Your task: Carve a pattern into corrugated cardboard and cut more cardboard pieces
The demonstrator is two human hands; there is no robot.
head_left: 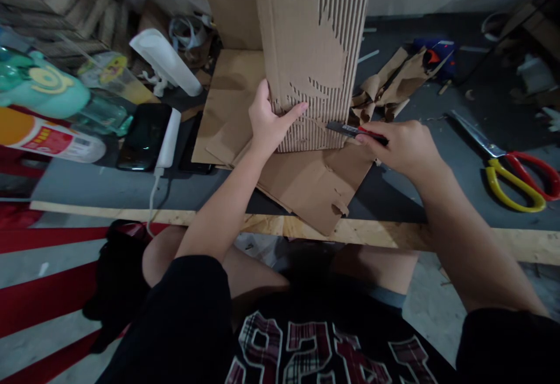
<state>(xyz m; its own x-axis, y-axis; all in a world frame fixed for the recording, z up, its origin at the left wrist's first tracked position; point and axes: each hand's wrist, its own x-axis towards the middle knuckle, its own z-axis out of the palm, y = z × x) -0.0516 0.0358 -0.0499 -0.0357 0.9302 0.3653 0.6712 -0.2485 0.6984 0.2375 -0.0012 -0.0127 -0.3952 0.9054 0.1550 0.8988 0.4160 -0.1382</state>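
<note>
"Where is the corrugated cardboard panel (301, 39)?"

"Before the person, its lower end over flat cardboard sheets (301, 182) on the dark bench (100, 188). With the panel's middle as the dial's centre, bare ridges run from one o'clock round to six; smooth liner covers much of the rest."

"And the left hand (269, 118)?"

"At about half past seven, gripping the panel's left edge, the thumb laid across the front face."

"What does the right hand (405, 145) have?"

"It is at four o'clock, fingers closed round a utility knife (343, 129) whose tip points in at the lower ridges. Whether the tip touches them, one cannot tell."

"Anything around?"

"Torn cardboard scraps (391, 83) at three o'clock, scissors (499, 153) with red and yellow handles at three o'clock from the right hand, and a smartphone (142, 136) out towards eight."
</note>
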